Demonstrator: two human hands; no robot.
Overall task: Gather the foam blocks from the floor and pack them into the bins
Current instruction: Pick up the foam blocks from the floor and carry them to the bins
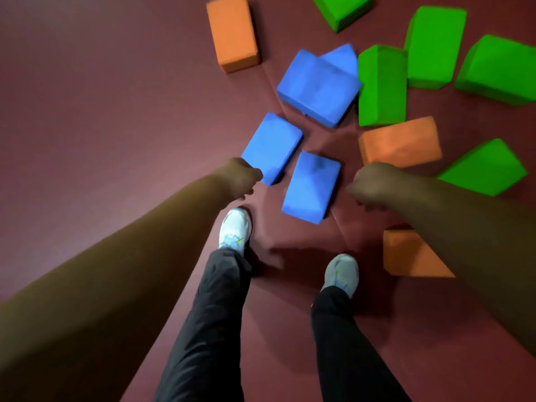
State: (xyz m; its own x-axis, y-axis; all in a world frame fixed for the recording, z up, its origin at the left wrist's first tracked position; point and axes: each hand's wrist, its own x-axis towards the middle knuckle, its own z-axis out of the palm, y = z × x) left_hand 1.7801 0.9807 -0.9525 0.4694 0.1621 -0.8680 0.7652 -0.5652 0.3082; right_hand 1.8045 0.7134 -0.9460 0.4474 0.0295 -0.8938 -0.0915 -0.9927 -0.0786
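Foam blocks in blue, green and orange lie scattered on the dark red floor ahead of me. Two blue blocks are nearest: one point(272, 146) just past my left hand point(240, 178), another point(311, 187) between both hands. My left hand hangs with curled fingers at the corner of the first blue block; whether it touches is unclear. My right hand point(374, 184) hovers, fingers loosely curled, right of the second blue block and below an orange block point(400, 142). Both hands hold nothing. No bin is in view.
Further blue blocks point(319, 85) are stacked behind, green blocks point(383, 85) spread to the right, an orange block point(232, 33) lies at the back and another point(406, 253) by my right foot. My white shoes point(235, 227) stand on the red mat floor point(101, 111).
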